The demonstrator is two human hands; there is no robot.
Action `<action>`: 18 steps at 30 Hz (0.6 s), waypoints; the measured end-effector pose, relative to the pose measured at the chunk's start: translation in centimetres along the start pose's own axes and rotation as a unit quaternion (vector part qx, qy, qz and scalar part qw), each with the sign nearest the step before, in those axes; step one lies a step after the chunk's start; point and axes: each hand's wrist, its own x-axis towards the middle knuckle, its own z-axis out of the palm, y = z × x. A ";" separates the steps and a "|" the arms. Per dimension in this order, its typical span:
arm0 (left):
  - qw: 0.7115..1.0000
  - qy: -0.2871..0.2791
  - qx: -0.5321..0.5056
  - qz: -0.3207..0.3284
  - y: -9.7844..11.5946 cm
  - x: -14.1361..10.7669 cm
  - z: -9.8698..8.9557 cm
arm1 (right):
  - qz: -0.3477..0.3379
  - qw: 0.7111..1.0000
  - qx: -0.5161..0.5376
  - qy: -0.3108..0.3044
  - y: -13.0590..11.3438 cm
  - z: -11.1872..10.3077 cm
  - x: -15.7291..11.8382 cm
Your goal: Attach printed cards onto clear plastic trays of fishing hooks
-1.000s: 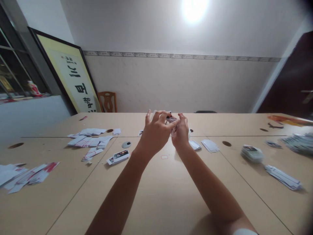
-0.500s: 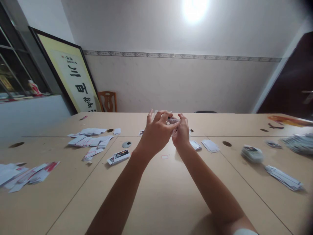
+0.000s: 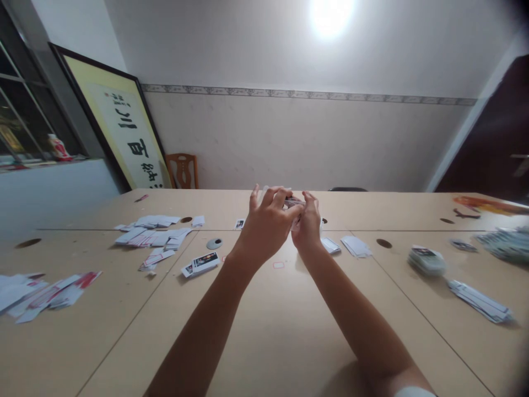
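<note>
Above the middle of the table, my left hand [image 3: 264,223] and my right hand [image 3: 306,220] meet with bent fingers around a small clear plastic packet [image 3: 294,203]. Only a shiny, partly dark edge of it shows between the fingertips; the rest is covered by the hands. My left index finger sticks up a little. A small printed card [image 3: 239,224] lies just left of the left hand. To the right of my right wrist rest a flat packet [image 3: 331,246] and a stack of white cards [image 3: 356,246].
White paper slips [image 3: 152,238] lie in piles on the left, near dark printed cards [image 3: 201,263]. On the right are a stack of clear packets [image 3: 426,260], a bundle of long strips [image 3: 479,300] and a heap of plastic bags [image 3: 506,243]. Round cable holes [image 3: 384,243] pierce the table.
Both hands stay together at nearly the same spot, with only slight finger movement around the packet. The camera view has shifted very slightly.
</note>
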 end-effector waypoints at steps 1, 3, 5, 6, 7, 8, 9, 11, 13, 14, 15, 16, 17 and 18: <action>1.000 -0.001 0.001 -0.001 0.0 0.0 0.0 | 0.001 1.000 -0.001 0.000 0.0 0.0 0.0; 1.000 0.003 0.003 0.001 0.0 0.0 0.0 | 0.004 1.000 -0.001 0.001 -0.1 0.0 0.0; 1.000 0.011 0.007 0.006 0.0 0.0 0.1 | 0.015 1.000 0.007 0.001 -0.1 0.0 0.1; 1.000 0.015 0.008 0.009 0.0 0.0 0.2 | 0.025 1.000 0.013 0.002 -0.1 0.0 0.3; 1.000 0.017 0.008 0.012 -0.1 0.0 0.2 | 0.036 0.999 0.018 0.003 0.0 -0.1 0.4; 1.000 0.017 0.007 0.015 -0.1 0.0 0.2 | 0.046 0.999 0.022 0.006 0.1 -0.1 0.5; 1.000 0.016 0.005 0.018 -0.1 0.0 0.3 | 0.054 0.998 0.023 0.008 0.2 -0.2 0.7; 1.000 0.016 0.002 0.024 -0.1 0.0 0.2 | 0.056 0.998 0.019 0.008 0.3 -0.3 0.9; 1.000 0.017 -0.005 0.026 -0.1 -0.1 0.0 | 0.051 0.999 0.013 0.003 0.5 -0.4 1.1; 1.000 0.018 -0.010 0.023 0.0 -0.1 -0.1 | 0.049 0.999 0.012 0.001 0.6 -0.4 1.1; 1.000 0.018 -0.016 0.018 0.0 -0.1 -0.3 | 0.048 0.999 0.014 0.000 0.6 -0.5 1.1; 1.000 0.017 -0.020 0.012 0.1 -0.1 -0.5 | 0.049 0.999 0.018 0.000 0.6 -0.5 1.1; 1.000 0.018 -0.024 0.006 0.2 -0.1 -0.7 | 0.050 0.998 0.024 0.002 0.6 -0.5 1.1; 0.999 0.022 -0.028 0.000 0.3 -0.1 -0.9 | 0.052 0.998 0.028 0.004 0.5 -0.5 1.1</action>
